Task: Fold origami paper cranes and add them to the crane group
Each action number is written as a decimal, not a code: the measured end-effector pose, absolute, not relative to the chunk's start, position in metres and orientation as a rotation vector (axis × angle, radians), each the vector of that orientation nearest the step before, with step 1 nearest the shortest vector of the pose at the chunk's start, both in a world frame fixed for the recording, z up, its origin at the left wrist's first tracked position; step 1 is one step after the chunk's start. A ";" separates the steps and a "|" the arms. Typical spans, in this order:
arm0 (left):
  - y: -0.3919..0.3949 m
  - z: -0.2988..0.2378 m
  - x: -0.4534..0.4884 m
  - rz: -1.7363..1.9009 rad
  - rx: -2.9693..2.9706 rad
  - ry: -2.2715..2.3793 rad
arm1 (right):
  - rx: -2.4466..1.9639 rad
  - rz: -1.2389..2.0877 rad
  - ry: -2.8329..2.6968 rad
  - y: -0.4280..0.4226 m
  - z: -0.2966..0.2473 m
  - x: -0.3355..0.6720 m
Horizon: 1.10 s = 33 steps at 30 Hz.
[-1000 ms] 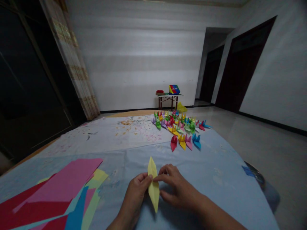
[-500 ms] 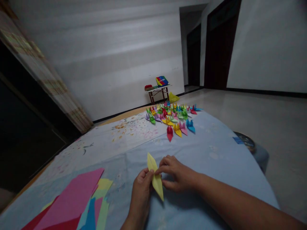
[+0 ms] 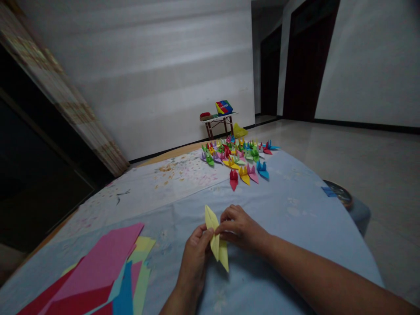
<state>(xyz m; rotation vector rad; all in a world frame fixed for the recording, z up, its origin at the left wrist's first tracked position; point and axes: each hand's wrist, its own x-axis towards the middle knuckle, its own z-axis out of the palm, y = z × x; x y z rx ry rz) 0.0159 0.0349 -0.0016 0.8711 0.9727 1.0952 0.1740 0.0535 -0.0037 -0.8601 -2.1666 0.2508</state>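
A narrow, pointed piece of folded yellow paper [image 3: 217, 240] lies over the light blue cloth [image 3: 288, 218] near me. My left hand [image 3: 196, 255] pinches its left edge with thumb and fingers. My right hand [image 3: 241, 229] grips its middle from the right, fingertips on the fold. The lower end of the paper has split into two flaps.
Loose sheets of coloured paper [image 3: 98, 271], pink, red, blue and yellow, are fanned out at the lower left. Several finished paper cranes [image 3: 239, 159] stand in a cluster at the far end of the cloth. A small table [image 3: 218, 122] holds a colourful box by the wall.
The camera view has swung and tilted. Between my hands the yellow paper's lower end has opened into two flaps, and my right hand has slid closer over its middle.
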 end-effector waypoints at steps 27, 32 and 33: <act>0.025 0.003 0.026 1.128 0.905 0.829 | -1.138 0.939 -1.564 0.053 -0.009 0.161; 0.025 0.001 0.028 1.115 0.989 0.978 | -1.134 1.006 -1.537 0.055 -0.011 0.160; 0.025 0.001 0.028 1.120 0.992 0.996 | -1.124 1.022 -1.533 0.055 -0.010 0.160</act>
